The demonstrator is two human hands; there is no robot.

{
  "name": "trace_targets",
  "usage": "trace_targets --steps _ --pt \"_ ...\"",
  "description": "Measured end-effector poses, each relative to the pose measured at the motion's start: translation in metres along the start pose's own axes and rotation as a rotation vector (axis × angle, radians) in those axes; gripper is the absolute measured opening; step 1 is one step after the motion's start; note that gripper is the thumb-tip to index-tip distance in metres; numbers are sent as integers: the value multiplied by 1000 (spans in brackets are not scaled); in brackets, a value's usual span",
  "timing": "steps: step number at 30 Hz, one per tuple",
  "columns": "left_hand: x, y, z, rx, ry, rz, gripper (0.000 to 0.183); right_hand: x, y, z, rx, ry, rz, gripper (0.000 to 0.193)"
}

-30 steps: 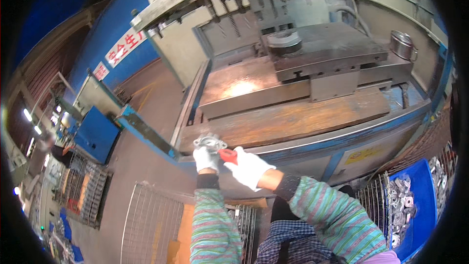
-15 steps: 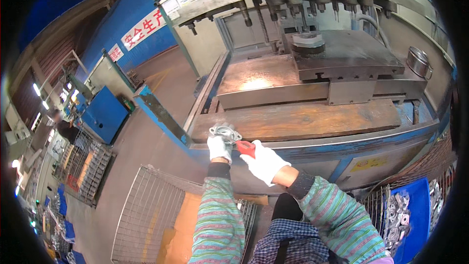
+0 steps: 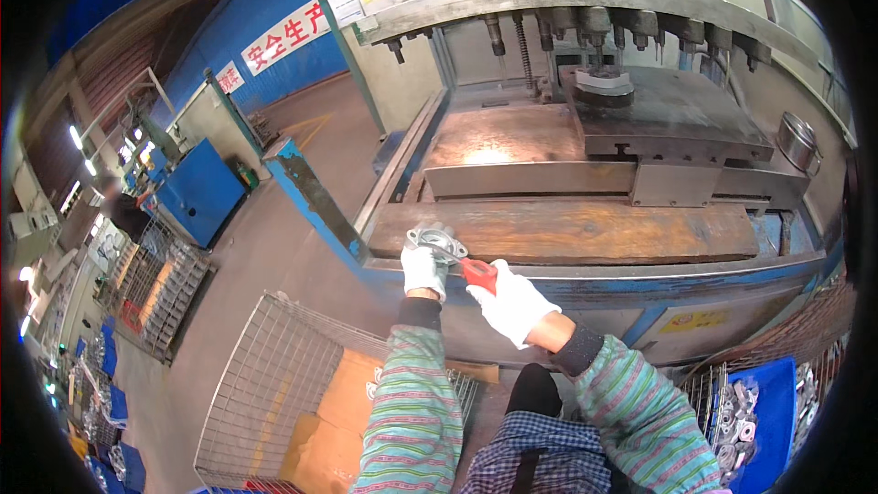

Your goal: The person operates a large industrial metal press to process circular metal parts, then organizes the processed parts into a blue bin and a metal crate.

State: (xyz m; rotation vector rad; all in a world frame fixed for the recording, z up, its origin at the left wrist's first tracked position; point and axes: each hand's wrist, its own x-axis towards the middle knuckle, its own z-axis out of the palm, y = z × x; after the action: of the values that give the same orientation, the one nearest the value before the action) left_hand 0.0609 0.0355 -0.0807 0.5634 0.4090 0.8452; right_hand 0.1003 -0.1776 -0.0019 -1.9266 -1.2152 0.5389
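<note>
Stood close to a big machine [image 3: 640,128]. Held a small metal part [image 3: 435,242] up in the left hand [image 3: 423,267], in a white glove, with the fingers closed around its lower side. Kept it in the air just over the near edge of the long wooden board [image 3: 585,230], not lying on it. Gripped a tool with a red handle [image 3: 478,273] in the right hand [image 3: 512,304], also gloved, with the fist shut tight on the handle. Laid the thin metal end of the tool on the part, touching it. Too small to tell just where the tip sat.

Looked like the middle of working on the part with the tool, maybe poking or scraping at it. Called next for a steady left hand, so the part would not slip or turn. Called also for a small, slow push from the right hand, with the tip kept away from the glove.

Saw a wire basket [image 3: 274,375] low on the left and a blue bin [image 3: 773,412] with more metal parts low on the right.
</note>
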Motion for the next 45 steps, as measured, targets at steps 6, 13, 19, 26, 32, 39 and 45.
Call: trace_targets --steps 6,13,19,26,32,39,45 --pt "-14 -1 9 105 -19 132 54 3 3 1 -12 45 -39 39" --pt "-14 -1 12 125 -1 115 40 7 2 -3 -7 23 -73 38" --pt "-18 0 12 162 -27 137 49 13 -2 -5 -20 33 -38 39" --pt "-22 2 16 174 -29 133 59 26 -3 -8 -49 56 -38 39" --pt "-22 2 16 170 -30 140 52 29 0 -7 -51 57 -42 39" --pt "-24 7 19 250 -36 83 51 13 17 -11 -15 66 39 40" --pt "-29 2 24 233 -18 157 52 -7 38 -16 -53 85 82 41"
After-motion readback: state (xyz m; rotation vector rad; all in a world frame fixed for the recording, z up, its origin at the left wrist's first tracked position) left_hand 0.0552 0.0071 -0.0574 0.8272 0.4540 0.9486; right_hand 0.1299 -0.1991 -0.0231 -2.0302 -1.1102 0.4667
